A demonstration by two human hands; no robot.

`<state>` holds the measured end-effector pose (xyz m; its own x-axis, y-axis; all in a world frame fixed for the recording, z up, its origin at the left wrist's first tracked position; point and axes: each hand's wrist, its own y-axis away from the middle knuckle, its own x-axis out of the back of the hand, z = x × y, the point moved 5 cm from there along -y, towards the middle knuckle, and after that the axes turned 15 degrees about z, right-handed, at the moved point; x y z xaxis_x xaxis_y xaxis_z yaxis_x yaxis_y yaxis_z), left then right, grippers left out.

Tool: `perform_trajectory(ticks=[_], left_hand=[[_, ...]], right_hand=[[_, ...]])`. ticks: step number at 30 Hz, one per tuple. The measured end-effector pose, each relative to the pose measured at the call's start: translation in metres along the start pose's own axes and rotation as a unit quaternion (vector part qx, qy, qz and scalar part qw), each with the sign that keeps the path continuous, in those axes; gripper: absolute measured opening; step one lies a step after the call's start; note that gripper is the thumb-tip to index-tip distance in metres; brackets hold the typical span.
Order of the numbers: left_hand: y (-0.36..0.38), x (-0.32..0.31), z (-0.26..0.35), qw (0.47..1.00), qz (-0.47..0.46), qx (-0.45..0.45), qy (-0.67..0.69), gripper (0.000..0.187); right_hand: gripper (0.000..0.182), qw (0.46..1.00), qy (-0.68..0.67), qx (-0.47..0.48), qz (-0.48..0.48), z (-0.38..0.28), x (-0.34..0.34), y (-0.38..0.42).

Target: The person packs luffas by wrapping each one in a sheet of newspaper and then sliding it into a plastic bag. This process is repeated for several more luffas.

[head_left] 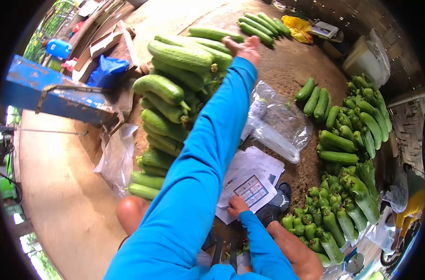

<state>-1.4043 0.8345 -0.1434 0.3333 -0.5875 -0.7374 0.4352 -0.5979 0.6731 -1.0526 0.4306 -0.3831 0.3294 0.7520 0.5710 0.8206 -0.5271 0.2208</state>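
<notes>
My left arm, in a blue sleeve, reaches far forward. At its end my left hand (246, 49) is open, palm turned up and fingers apart, holding nothing. It is beside a tall stack of large green cucumbers (179, 56), partly hidden by my sleeve. Down between my legs, my right hand (238, 206) lies on several printed sheets of paper (263, 163), its fingers bent against the top sheet. That sheet carries a framed grid of small pictures (251, 190). A clear plastic bag (287, 121) with rolled plastic lies just beyond the papers.
More green cucumbers (259, 25) lie in a row ahead, near a yellow bag (297, 29). Large piles of green vegetables (333, 210) stand at right. A blue-painted beam (49, 91) juts in at left, near a blue bag (107, 71). A white container (364, 58) is at upper right.
</notes>
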Motion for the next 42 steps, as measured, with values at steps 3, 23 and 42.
perform_trajectory(ticks=[3,23,42], left_hand=[[0.045,0.028,-0.034,0.993,-0.030,-0.022,-0.111,0.062],[0.268,0.312,0.269,0.196,0.088,-0.447,-0.868,0.034],[0.255,0.302,0.255,0.031,-0.189,-0.163,-0.968,0.067]], right_hand=[[0.017,1.000,0.006,0.017,0.013,0.009,-0.010,-0.003],[0.023,0.995,0.015,-0.004,-0.097,0.010,-0.005,-0.015],[0.042,0.924,0.372,0.043,0.070,-0.049,0.037,0.027]])
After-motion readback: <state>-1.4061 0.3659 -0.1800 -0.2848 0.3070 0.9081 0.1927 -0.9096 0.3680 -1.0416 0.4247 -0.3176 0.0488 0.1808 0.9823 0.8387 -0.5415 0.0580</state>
